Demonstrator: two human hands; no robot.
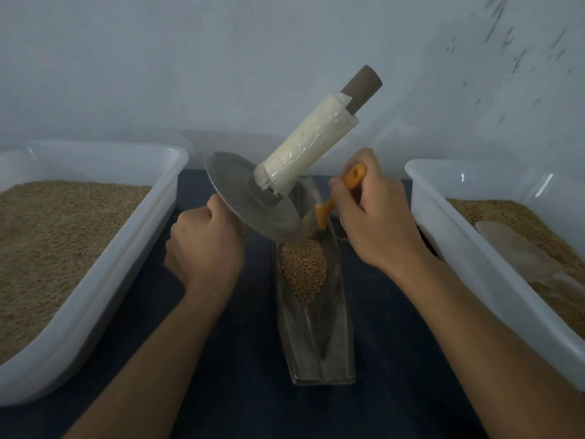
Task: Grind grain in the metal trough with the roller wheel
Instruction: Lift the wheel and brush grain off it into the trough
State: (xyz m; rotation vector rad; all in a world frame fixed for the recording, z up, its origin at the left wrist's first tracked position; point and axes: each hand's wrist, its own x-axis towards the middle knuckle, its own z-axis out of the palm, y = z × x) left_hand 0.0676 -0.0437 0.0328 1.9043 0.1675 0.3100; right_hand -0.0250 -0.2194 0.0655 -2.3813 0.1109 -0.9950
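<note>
Two hands over metal trough (316, 327) of grain (304, 267), left hand (205, 245) fingers curled gripping tilted roller wheel (253, 201), right hand (376, 210) fingers wrapped around orange brush (335, 198)

A dark blue surface (221, 391) carries a metal trough (329, 343) at its centre, lying near to far, flanked by two white tubs of grain, left (104, 280) and right (474, 264).

Two bare arms, no sleeves. The left hand (202, 245) and right hand (376, 213) wear no rings or gloves.
</note>
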